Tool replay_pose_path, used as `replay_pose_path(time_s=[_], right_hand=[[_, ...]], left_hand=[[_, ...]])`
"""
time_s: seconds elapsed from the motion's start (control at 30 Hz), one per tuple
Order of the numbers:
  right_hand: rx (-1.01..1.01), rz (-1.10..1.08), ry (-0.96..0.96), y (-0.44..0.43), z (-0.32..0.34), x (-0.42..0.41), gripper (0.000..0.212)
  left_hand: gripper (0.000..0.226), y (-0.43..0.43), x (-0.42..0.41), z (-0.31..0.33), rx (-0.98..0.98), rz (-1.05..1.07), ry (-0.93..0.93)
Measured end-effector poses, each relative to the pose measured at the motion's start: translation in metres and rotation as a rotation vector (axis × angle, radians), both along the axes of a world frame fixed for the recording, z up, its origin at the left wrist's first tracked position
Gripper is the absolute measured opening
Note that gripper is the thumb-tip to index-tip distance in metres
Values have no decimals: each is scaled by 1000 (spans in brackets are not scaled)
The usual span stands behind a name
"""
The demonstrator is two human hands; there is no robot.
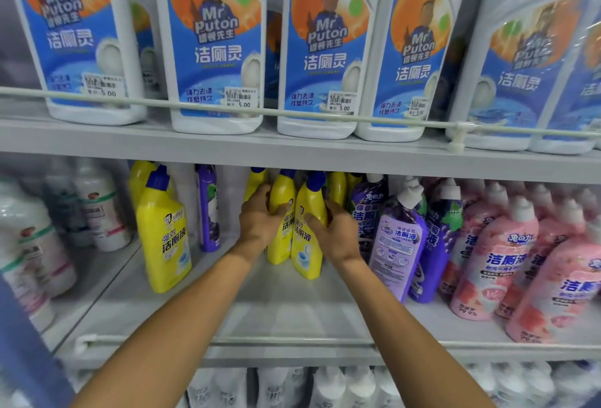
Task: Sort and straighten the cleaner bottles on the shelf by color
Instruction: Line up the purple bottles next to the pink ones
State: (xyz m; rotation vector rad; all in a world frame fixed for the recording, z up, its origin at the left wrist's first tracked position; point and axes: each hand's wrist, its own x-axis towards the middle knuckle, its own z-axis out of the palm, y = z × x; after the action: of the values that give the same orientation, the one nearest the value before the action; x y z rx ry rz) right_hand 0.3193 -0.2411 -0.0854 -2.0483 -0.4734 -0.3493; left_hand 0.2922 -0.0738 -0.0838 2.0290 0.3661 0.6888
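1. Head view: my left hand (260,219) and right hand (335,232) each clamp a yellow bottle (305,238) mid-shelf (292,310), between the lone yellow and purple bottles (400,245).
2. I judge them full, heavy, slick plastic; I'd grip the waist below the neck.

We see our two bare forearms, left hand (260,219) and right hand (338,232) uncovered: no sleeves, gloves, rings or watch.

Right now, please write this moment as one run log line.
step: grouping yellow | left hand: on left yellow bottle | right hand: on right yellow bottle | purple bottles: right side
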Motion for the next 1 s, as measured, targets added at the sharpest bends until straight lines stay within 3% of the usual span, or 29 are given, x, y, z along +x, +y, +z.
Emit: replay_pose_path(time_s=[0.13,0.27,0.37,0.53,0.67,1.0], right_hand=[[41,-1,6,0,-6,-16,33],[98,52,24,11,-15,-37,27],[131,121,51,37,-15,-52,25],[164,201,79,99,-19,-73,40],[153,211,68,136,-16,-82,28],[146,196,34,189,-13,-93,28]], left_hand=[[57,17,-31,-10,-41,-73,-89],[45,27,-88,-9,-79,-42,-107],[38,42,-127,-10,-50,34,-153],[39,64,-179,-1,26,143,-127],[39,83,-213,0,60,240,-159],[40,119,-235,-4,82,410,-189]])
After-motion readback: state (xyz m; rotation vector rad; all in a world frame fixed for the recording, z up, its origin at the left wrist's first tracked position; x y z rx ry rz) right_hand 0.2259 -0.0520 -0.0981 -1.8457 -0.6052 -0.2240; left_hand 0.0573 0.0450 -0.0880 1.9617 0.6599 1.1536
